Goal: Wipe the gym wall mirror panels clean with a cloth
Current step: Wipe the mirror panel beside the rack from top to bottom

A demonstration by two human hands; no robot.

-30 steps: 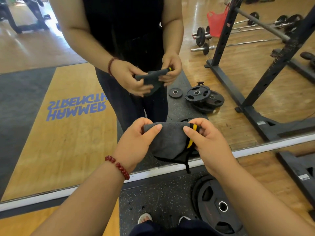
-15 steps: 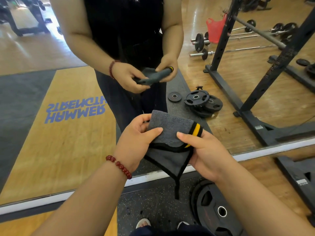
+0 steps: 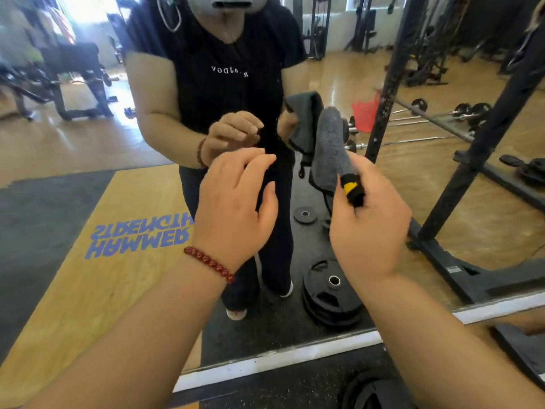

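The wall mirror fills most of the frame, its white bottom edge running across the lower part. In its reflection a dark rack rises at right, stacked weight plates lie at lower centre, and a red basket sits at upper right. The grey cloth, folded, with a yellow-and-black end, stands upright right of centre. The right hand pinches its lower end. The left hand, wearing a red bead bracelet, hangs beside it, fingers loosely spread, holding nothing.

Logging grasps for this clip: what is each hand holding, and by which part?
The right hand grips the grey cloth at its yellow-striped end. The left hand holds nothing.
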